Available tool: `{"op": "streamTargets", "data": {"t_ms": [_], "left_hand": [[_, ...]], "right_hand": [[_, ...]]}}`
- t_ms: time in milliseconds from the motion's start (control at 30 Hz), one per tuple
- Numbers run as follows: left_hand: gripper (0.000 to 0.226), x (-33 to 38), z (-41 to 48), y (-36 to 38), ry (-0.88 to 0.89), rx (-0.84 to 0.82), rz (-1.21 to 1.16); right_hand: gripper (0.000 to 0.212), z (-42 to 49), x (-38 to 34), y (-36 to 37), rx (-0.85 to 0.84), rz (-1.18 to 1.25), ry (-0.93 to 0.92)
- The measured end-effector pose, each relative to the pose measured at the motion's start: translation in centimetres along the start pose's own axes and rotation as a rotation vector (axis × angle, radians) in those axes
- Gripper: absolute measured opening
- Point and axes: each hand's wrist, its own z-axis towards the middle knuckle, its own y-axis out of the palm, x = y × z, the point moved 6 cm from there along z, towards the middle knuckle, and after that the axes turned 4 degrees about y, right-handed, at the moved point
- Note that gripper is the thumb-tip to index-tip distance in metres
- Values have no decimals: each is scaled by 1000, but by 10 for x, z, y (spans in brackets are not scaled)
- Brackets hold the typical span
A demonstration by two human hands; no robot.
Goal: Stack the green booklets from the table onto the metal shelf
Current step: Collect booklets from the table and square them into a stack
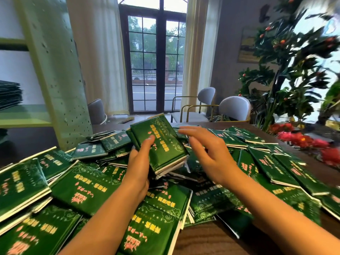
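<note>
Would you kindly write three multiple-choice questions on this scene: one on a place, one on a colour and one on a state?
1. Where is the metal shelf? A. left of the table B. right of it C. behind the chairs
2. What colour are the covers of the booklets? A. blue B. green C. red
3. What is the left hand doing? A. lying flat on the table B. hanging empty C. gripping a bundle of booklets

Answers: 1 A, its perforated upright stands at the left; 2 B, green covers with yellow and pink print; 3 C, its thumb lies on the top cover.
</note>
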Motion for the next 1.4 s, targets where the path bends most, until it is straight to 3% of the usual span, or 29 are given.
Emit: {"op": "streamTargets", "data": {"t_ms": [67,233,467,700,867,1067,1167,1267,1400], "left_hand": [[41,2,1,-2,7,16,-32],[40,7,1,-4,19,41,-99],[41,5,2,-5,18,46,-101],[41,6,2,-5,25,46,-80],[41,5,3,-6,32,36,-56],[37,7,1,-5,55,40,-21],[22,8,-1,-3,70,28,9],[25,7,-1,0,83,9,52],[32,8,-2,3,118,-7,116]], "right_hand": [[34,3,17,-11,-20,-99,146],[30,-7,53,-13,-356,-418,334],[70,-31,71,4,-572,-542,375],[42,-21,57,4,-356,-536,153],[14,-9,50,-14,-94,-359,169],[19,9,37,-34,181,44,256],[18,16,23,-37,204,179,273],[23,19,10,-33,183,398,292],[21,22,3,-18,129,485,358]]}}
